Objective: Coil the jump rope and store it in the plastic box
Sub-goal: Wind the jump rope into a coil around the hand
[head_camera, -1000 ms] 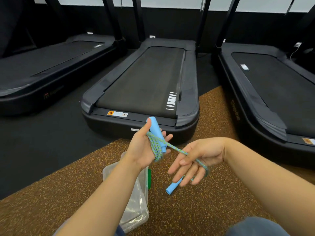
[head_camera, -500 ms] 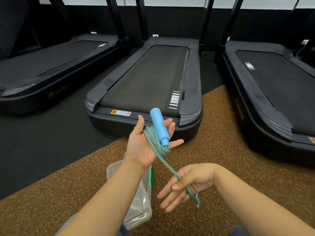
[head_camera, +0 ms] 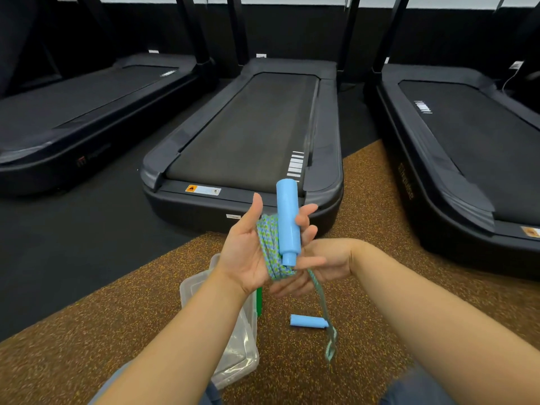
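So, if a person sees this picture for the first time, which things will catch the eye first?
Probably the bright blue handle standing upright in the left hand, with the green-blue rope coiled around that palm. Next, the second blue handle lying on the brown floor right of the clear plastic box. Behind, three black treadmills fill the background.

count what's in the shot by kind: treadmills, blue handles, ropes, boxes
treadmills: 3 (left, middle, right)
blue handles: 2 (one in the left hand, one on the floor)
ropes: 1
boxes: 1
total: 7
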{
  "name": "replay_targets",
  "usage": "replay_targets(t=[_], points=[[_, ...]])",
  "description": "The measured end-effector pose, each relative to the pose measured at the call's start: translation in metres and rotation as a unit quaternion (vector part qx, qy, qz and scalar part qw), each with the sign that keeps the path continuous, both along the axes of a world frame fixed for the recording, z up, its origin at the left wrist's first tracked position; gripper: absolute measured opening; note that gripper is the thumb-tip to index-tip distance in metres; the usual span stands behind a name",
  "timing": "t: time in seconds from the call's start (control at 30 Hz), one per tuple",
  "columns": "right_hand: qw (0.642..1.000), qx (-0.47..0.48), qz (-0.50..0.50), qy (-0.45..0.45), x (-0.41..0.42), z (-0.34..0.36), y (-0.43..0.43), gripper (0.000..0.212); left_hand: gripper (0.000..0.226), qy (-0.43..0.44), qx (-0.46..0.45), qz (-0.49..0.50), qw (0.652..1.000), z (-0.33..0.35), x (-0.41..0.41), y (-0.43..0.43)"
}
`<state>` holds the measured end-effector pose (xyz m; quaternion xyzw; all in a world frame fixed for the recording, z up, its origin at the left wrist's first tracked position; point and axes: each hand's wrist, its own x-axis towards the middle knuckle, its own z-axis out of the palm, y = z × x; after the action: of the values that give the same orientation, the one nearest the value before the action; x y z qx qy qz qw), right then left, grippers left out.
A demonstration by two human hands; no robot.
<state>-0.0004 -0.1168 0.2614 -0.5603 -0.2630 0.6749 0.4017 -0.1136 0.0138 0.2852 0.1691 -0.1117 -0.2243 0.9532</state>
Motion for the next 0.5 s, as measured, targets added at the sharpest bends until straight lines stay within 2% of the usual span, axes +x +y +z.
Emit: replay_targets(t=[0.17, 0.27, 0.4, 0.5], points=[[0.987, 0.015, -0.158, -0.024, 0.007, 0.031, 0.007, 0.022, 0.082, -0.004, 0.058, -0.007, 0.998, 0.0, 0.004, 0.001], [0.988, 0.026, -0.132, -0.078, 0.013, 0.049, 0.009, 0.028, 0.078, 0.008, 0.155, 0.004, 0.988, 0.0, 0.004, 0.002], [0.98, 0.001, -0.081, -0.179, 0.021, 0.067, 0.014, 0.023, 0.064, 0.011, 0.248, -0.021, 0.968, 0.0, 0.002, 0.004], [0.972, -0.046, -0.112, -0.2, 0.037, 0.073, 0.014, 0.03, 0.07, 0.043, 0.297, -0.052, 0.953, -0.001, 0.003, 0.008]])
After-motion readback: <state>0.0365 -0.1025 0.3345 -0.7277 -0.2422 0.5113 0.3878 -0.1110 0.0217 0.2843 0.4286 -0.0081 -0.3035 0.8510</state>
